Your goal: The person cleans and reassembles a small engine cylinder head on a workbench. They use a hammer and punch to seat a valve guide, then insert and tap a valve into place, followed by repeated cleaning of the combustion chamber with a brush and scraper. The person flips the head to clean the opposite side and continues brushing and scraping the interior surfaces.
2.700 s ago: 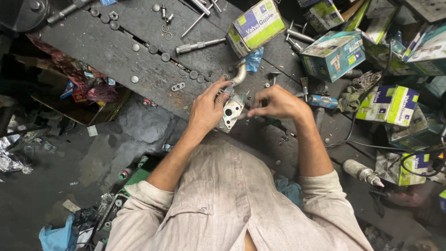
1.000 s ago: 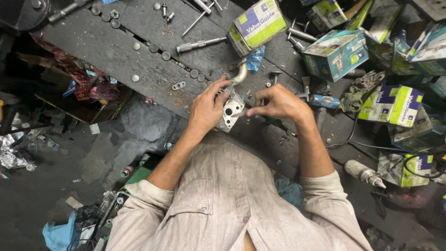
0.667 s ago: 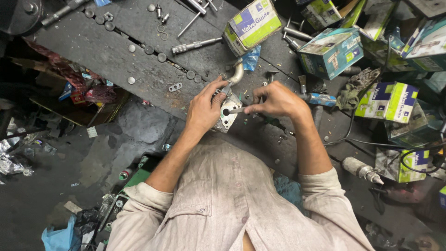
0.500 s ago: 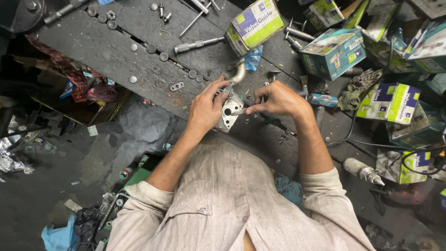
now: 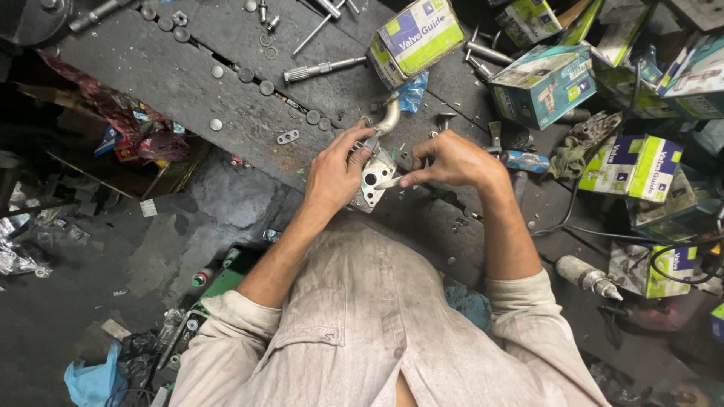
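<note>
A: Head view, from above: what do the 2 hands hold at the dark metal worktop [image 5: 188, 75]?

B: The left hand [image 5: 337, 167] grips a pale metal flange plate [image 5: 372, 181] with round holes, fingers closed around its left edge; a curved metal pipe [image 5: 387, 118] rises from the plate's top. The plate sits just over the worktop's near edge, in front of the person's chest.

A: And the right hand?

B: The right hand [image 5: 451, 159] pinches a thin flat strip [image 5: 388, 183], thumb and forefinger closed on it, its tip touching the plate's face.

A: What surrounds them?

B: A green-and-purple carton [image 5: 415, 38] lies just beyond the pipe, with a crumpled blue wrapper [image 5: 412, 92] beside it. A teal box [image 5: 541, 84] sits to the right, near more cartons [image 5: 639, 164]. A splined steel shaft [image 5: 323, 69] and round washers [image 5: 265, 87] lie scattered on the worktop's left part. A grey cylindrical tool [image 5: 585, 274] rests by the right sleeve.
</note>
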`<control>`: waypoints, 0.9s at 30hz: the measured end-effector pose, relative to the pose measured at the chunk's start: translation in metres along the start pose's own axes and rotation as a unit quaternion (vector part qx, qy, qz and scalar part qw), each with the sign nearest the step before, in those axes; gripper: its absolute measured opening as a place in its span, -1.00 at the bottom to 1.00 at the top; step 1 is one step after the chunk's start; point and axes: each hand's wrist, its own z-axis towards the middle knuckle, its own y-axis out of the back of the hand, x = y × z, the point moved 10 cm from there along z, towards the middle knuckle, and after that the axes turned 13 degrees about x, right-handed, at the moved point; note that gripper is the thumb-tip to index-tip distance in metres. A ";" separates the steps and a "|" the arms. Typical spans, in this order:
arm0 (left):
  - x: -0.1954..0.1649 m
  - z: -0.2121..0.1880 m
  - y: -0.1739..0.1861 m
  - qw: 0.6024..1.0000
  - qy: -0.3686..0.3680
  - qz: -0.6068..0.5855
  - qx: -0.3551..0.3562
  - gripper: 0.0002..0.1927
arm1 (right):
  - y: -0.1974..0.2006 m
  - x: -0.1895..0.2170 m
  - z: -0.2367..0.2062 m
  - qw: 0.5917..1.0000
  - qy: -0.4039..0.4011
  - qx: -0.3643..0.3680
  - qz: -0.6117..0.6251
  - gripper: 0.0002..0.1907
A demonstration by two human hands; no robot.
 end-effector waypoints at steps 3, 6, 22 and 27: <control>-0.001 0.000 -0.001 1.000 -0.004 0.003 0.000 -0.68 | 0.020 -0.009 -0.007 0.993 -0.046 -0.111 -0.004 -0.63; -0.001 0.000 0.000 1.000 -0.007 0.002 -0.004 -0.68 | 0.002 0.002 0.001 1.000 0.009 -0.008 -0.006 -0.58; 0.001 -0.001 -0.001 1.000 -0.020 -0.005 -0.008 -0.68 | 0.002 -0.004 0.002 0.999 -0.015 -0.025 -0.020 -0.56; 0.003 -0.001 -0.003 1.000 -0.012 -0.004 -0.003 -0.68 | 0.005 0.005 0.000 0.997 0.036 -0.051 -0.040 -0.58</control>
